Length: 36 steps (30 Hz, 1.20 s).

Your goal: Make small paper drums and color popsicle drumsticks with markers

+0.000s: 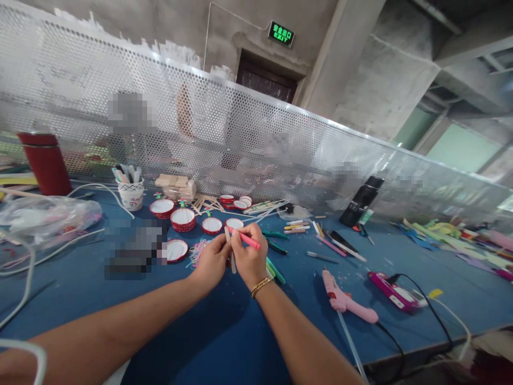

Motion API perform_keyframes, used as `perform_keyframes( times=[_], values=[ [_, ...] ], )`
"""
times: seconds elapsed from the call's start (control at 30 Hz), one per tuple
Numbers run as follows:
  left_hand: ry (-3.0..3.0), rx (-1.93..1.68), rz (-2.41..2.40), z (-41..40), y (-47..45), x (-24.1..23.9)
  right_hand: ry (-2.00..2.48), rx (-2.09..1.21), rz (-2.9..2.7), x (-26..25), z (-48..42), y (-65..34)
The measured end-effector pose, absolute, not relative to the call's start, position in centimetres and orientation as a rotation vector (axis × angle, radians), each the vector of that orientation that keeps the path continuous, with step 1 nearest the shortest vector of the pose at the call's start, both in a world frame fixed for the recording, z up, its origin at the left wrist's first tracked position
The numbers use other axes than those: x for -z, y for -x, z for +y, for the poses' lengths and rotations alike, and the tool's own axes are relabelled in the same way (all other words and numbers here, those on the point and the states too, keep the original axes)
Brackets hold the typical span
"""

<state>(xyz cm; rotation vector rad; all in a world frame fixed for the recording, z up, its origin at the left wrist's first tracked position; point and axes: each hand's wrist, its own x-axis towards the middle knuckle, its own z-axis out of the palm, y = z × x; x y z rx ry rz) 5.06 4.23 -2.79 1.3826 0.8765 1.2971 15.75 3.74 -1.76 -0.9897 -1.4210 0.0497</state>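
Now your left hand (pixel 212 260) pinches a wooden stick (pixel 228 236) above the table (pixel 224 326), and your right hand (pixel 249 258) grips a pink marker (pixel 247 240) touching it; the stick looks mostly bare, with red drums (pixel 183 219) behind.

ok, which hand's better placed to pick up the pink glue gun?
Right, probably. The glue gun lies nearer the right hand; the left hand would have to cross. But the right grip is shut on a pink stick, the left on a wooden stick.
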Motion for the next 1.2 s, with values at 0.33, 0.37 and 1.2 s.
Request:
perform_keyframes(
  times=[0.33,0.37,1.2],
  values=[
    [-1.375,-1.298,0.879,4.29,-5.04,2.93,0.998,-0.044,-1.409,1.61,3.72,-15.71],
    [-1.369,-1.296,0.875,4.27,-5.05,2.89,1.0,-0.043,-1.409,1.61,3.74,-15.73],
    [-1.179,-1.163,0.875,3.88,-4.89,3.28,1.054,-0.126,-1.441,2.17,4.31,-16.2]
  ],
)
